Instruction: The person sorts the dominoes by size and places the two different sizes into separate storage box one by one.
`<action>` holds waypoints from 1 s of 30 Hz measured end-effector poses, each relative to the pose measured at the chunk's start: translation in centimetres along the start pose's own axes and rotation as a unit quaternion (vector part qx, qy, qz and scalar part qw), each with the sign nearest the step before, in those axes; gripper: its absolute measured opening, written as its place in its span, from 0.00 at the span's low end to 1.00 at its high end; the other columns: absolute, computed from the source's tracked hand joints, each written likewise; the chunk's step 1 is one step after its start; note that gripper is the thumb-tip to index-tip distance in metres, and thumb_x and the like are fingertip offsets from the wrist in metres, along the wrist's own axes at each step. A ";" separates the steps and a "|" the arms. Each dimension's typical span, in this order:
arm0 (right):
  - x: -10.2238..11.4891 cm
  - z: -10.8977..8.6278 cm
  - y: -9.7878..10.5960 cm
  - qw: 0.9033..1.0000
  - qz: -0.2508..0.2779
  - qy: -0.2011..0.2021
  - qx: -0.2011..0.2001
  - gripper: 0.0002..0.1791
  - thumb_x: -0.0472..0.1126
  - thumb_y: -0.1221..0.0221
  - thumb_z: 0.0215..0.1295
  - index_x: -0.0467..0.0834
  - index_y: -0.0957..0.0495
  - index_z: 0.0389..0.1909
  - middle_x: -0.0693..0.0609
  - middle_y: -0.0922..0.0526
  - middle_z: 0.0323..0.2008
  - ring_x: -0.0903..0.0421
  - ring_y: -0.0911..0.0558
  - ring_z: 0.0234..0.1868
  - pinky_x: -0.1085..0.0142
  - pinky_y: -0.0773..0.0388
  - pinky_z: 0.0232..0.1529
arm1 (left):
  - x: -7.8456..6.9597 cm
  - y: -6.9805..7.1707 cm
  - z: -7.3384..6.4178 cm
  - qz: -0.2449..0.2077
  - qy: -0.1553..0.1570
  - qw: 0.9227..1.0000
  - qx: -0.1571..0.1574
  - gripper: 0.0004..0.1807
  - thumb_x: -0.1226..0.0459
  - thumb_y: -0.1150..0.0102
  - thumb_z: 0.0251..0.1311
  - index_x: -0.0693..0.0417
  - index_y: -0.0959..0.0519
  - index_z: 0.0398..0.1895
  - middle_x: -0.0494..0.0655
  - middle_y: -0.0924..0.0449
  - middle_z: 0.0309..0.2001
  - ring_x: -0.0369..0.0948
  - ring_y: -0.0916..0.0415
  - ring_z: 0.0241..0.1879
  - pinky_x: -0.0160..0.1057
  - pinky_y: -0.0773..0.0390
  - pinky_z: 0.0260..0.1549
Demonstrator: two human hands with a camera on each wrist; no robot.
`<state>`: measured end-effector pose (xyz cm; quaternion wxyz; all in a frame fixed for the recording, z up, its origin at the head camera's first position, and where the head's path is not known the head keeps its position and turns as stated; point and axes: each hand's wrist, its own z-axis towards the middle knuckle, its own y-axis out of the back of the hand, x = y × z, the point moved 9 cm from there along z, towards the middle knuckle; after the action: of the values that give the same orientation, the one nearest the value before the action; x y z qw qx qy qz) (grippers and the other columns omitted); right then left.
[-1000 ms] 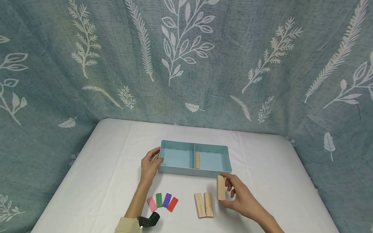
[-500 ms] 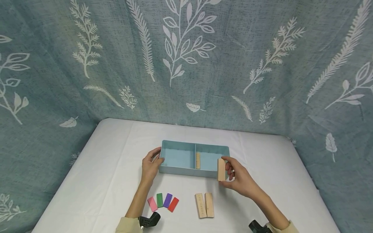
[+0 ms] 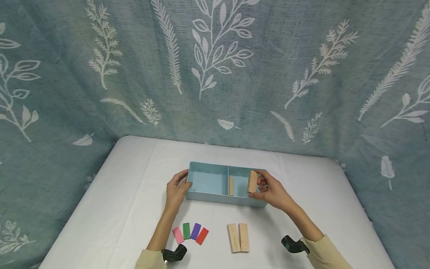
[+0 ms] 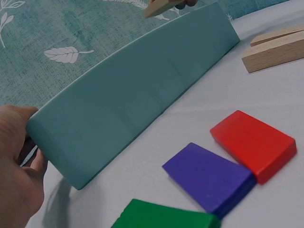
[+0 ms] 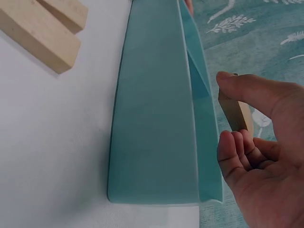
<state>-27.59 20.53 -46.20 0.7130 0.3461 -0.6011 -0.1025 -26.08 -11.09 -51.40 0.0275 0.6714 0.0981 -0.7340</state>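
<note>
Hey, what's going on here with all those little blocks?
Somebody is using both hands with a blue box. The left hand holds one end of the blue box, and the right hand pinches a wooden block over its right compartment. Another wooden block is in there, beside the divider. Two more wooden blocks lie on the white cloth, along with pink, green, purple and red ones.

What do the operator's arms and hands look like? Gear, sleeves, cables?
Left hand and right hand: both ungloved. Left sleeve and right sleeve: beige. Each cuff has a bent black unit beside it: left unit, right unit. No cables discernible.
</note>
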 end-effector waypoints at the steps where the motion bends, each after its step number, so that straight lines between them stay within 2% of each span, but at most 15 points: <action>1: -0.2 0.3 -0.1 1.000 0.001 -0.003 0.002 0.46 0.38 0.25 0.51 0.36 0.38 0.69 0.46 0.28 0.39 0.51 0.28 0.37 0.67 0.25 0.33 | 0.0 0.0 0.0 0.000 -0.001 1.000 -0.001 0.26 0.79 0.43 0.56 0.73 0.29 0.61 0.66 0.29 0.62 0.57 0.35 0.67 0.39 0.30 0.63; 8: -1.0 2.0 -1.1 1.000 -0.012 -0.018 0.020 0.46 0.40 0.26 0.53 0.33 0.39 0.69 0.47 0.27 0.38 0.54 0.27 0.36 0.66 0.24 0.35 | -0.1 0.2 -0.1 0.004 0.003 1.000 -0.005 0.26 0.80 0.44 0.57 0.73 0.29 0.62 0.65 0.29 0.63 0.56 0.35 0.67 0.39 0.30 0.63; 16: -1.8 3.8 -3.1 0.997 -0.012 -0.022 0.072 0.48 0.37 0.26 0.52 0.29 0.41 0.70 0.45 0.24 0.36 0.54 0.28 0.32 0.66 0.25 0.32 | -0.1 0.1 -0.1 0.000 0.004 1.000 -0.005 0.26 0.80 0.44 0.57 0.73 0.29 0.62 0.66 0.30 0.63 0.56 0.35 0.67 0.40 0.30 0.63; 24: -2.1 4.7 -4.6 0.992 -0.030 -0.026 0.118 0.45 0.34 0.26 0.51 0.28 0.39 0.68 0.46 0.24 0.35 0.56 0.26 0.30 0.65 0.25 0.30 | 0.1 0.0 -0.1 -0.002 0.011 1.000 -0.004 0.26 0.80 0.44 0.57 0.72 0.29 0.62 0.65 0.29 0.64 0.56 0.36 0.67 0.39 0.30 0.63; 30: -2.5 5.1 -5.3 0.989 -0.060 -0.035 0.127 0.42 0.31 0.26 0.50 0.28 0.36 0.65 0.48 0.24 0.32 0.56 0.26 0.28 0.63 0.25 0.30 | 0.1 0.0 0.0 -0.002 0.012 1.000 -0.003 0.26 0.80 0.44 0.57 0.71 0.28 0.62 0.64 0.29 0.64 0.56 0.35 0.67 0.36 0.29 0.62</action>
<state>-31.58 16.12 -51.24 0.6344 0.4653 -0.6120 -0.0798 -26.06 -11.05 -51.48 0.0271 0.6801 0.1023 -0.7254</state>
